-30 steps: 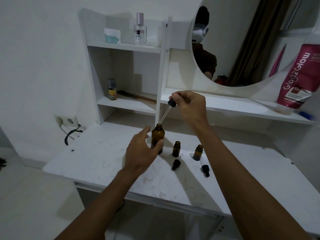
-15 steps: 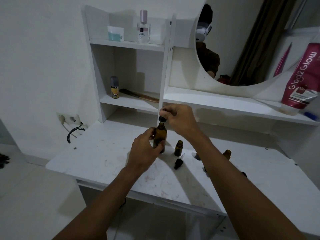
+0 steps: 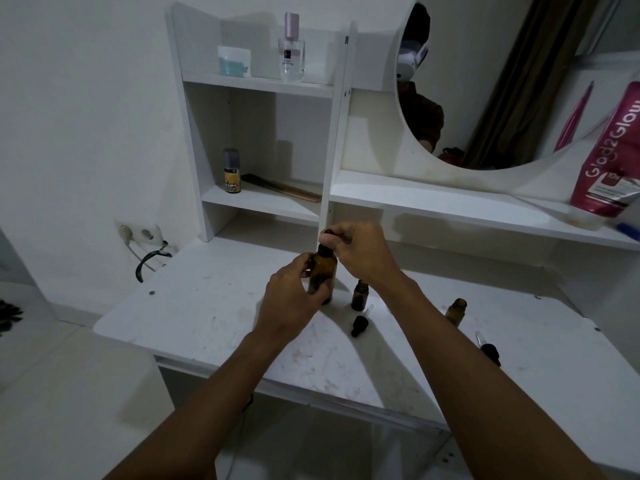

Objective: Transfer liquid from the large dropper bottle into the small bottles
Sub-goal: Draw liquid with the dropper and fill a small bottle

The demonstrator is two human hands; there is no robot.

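Note:
The large amber dropper bottle (image 3: 323, 271) stands upright on the white table (image 3: 207, 306). My left hand (image 3: 291, 299) grips its body from the left. My right hand (image 3: 360, 251) pinches the black dropper cap (image 3: 326, 237), which sits on the bottle's neck. Two small amber bottles stand open to the right: one (image 3: 359, 294) close beside the large bottle, the other (image 3: 455, 310) farther right, partly behind my right forearm. Their black dropper caps lie on the table, one (image 3: 358, 323) in front of the near bottle, one (image 3: 488, 348) at the right.
White shelves rise behind the table, holding a perfume bottle (image 3: 291, 50), a small jar (image 3: 234, 60), a yellow-labelled bottle (image 3: 231, 172) and a comb (image 3: 282, 188). A pink tube (image 3: 613, 157) stands on the right shelf under a round mirror. A wall socket with cable (image 3: 142, 237) is at left.
My right hand lowered the dropper from above the large bottle down into its neck, and the cap now sits on the bottle. My left hand kept holding the bottle.

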